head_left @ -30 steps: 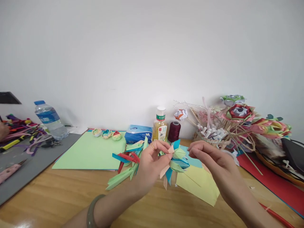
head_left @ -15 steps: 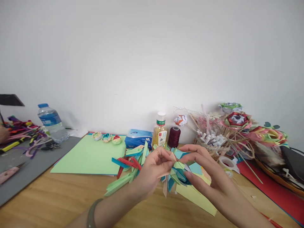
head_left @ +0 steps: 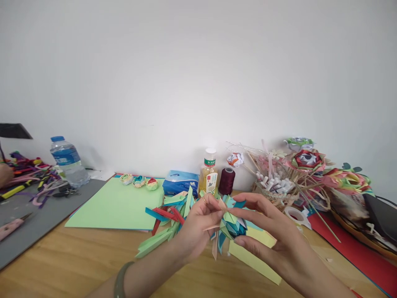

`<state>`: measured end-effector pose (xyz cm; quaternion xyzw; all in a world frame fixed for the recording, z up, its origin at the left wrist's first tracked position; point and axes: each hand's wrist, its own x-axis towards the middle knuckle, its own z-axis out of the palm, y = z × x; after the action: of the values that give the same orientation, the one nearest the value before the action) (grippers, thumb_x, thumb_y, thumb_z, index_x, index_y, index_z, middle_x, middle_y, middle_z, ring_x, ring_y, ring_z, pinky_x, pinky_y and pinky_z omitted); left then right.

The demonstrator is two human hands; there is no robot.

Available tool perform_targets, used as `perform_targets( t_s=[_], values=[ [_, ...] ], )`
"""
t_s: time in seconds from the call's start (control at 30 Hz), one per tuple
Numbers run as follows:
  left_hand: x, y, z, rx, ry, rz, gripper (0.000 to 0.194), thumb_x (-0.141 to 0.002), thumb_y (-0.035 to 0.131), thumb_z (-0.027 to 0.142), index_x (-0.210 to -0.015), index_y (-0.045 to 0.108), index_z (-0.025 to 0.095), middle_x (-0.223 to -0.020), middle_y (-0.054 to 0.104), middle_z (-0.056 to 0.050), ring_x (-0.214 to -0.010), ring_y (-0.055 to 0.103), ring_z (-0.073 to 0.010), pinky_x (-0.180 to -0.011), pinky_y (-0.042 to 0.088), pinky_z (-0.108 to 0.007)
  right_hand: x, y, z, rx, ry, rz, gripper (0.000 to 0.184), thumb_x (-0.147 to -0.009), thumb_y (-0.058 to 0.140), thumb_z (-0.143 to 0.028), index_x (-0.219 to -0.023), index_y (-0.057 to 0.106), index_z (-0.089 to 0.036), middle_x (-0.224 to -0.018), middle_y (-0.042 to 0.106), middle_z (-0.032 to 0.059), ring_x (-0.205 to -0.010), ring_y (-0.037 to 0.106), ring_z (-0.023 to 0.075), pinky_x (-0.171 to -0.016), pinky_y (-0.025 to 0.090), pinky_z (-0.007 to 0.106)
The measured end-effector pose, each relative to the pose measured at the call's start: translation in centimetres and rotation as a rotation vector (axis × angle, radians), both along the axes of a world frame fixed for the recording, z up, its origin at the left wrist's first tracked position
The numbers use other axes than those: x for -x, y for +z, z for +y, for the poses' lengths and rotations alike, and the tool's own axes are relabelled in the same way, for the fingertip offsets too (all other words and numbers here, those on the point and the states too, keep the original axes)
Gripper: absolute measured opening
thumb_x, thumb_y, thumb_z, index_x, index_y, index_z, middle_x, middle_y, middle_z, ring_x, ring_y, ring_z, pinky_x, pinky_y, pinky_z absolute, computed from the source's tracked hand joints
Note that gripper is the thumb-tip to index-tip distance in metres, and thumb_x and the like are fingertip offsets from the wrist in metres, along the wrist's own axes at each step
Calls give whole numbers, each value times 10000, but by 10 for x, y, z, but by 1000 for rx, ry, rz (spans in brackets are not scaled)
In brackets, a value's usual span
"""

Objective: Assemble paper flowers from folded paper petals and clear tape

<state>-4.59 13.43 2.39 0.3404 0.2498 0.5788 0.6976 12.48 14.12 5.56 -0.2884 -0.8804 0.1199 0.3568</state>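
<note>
In the head view, my left hand (head_left: 195,223) is closed, its thumb and index finger pinching a pale pink folded paper strip (head_left: 222,204). The strip sits against a blue and green folded-paper flower (head_left: 232,228). My right hand (head_left: 276,225) curves around the right side of that flower, thumb below and index finger at its top edge; the other fingers are raised. Strip ends stick out under the flower. Behind my left hand lies a pile of green, blue and red folded strips (head_left: 169,215), partly hidden by my wrist.
Green paper sheets (head_left: 114,207) bear several small paper rosettes (head_left: 139,181). A tissue pack (head_left: 180,183), a juice bottle (head_left: 209,171) and a dark red thread spool (head_left: 226,181) line the wall. Paper flowers (head_left: 308,160) and tape (head_left: 295,215) are right; a water bottle (head_left: 68,161), left.
My right index finger has come in to the flower's top edge, near my left fingertips. The flower has turned slightly. The view has shifted a little.
</note>
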Motion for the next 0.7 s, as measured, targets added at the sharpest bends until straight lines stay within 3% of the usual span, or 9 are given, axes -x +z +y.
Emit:
perform_targets(
  t_s=[0.13, 0.2, 0.37, 0.47, 0.6, 0.7],
  values=[
    [2, -5, 3, 75, -95, -98, 226, -645, 764, 214, -673, 554, 133, -727, 593, 6, -623, 559, -73, -582, 419, -177, 0, 1, -1, -26, -8, -51, 314, -828, 584, -308, -1138, 625, -316, -1183, 565, 83, -1042, 598, 218, -823, 531, 342],
    [2, -9, 5, 113, -149, -145, 215, -636, 766, 189, -686, 566, 131, -702, 595, 9, -593, 554, -63, -576, 420, -170, 1, 2, 0, 23, -24, 31, 272, -843, 557, -331, -1097, 649, -307, -1160, 594, 78, -1040, 602, 217, -825, 531, 337],
    [2, -14, 8, 43, -171, -173, 158, -680, 724, 145, -660, 567, 132, -733, 597, 8, -612, 564, -61, -593, 428, -174, 2, 3, 8, 372, -205, 255, 267, -836, 532, -415, -962, 678, -230, -918, 711, 57, -841, 674, 204, -718, 561, 301],
    [4, -15, 11, 4, -185, -121, 146, -687, 709, 140, -641, 571, 135, -739, 587, 9, -626, 563, -69, -592, 429, -183, 3, 3, 11, 534, -156, 224, 262, -804, 574, -414, -909, 688, -203, -810, 729, 39, -767, 684, 201, -674, 557, 281],
    [11, -12, 14, -11, -197, 53, 84, -658, 685, 129, -639, 603, 128, -764, 592, -9, -665, 557, -83, -615, 426, -186, 5, 2, 8, 429, -165, 172, 155, -794, 601, -310, -859, 701, -212, -749, 723, 12, -697, 672, 177, -635, 543, 261],
    [16, -5, 13, -95, -77, 292, 54, -691, 641, 174, -727, 659, 138, -794, 623, -30, -771, 573, -127, -699, 436, -214, 7, -2, 5, 250, -139, 119, 134, -803, 590, -227, -891, 690, -237, -799, 724, 2, -706, 665, 162, -636, 537, 254]
  ],
)
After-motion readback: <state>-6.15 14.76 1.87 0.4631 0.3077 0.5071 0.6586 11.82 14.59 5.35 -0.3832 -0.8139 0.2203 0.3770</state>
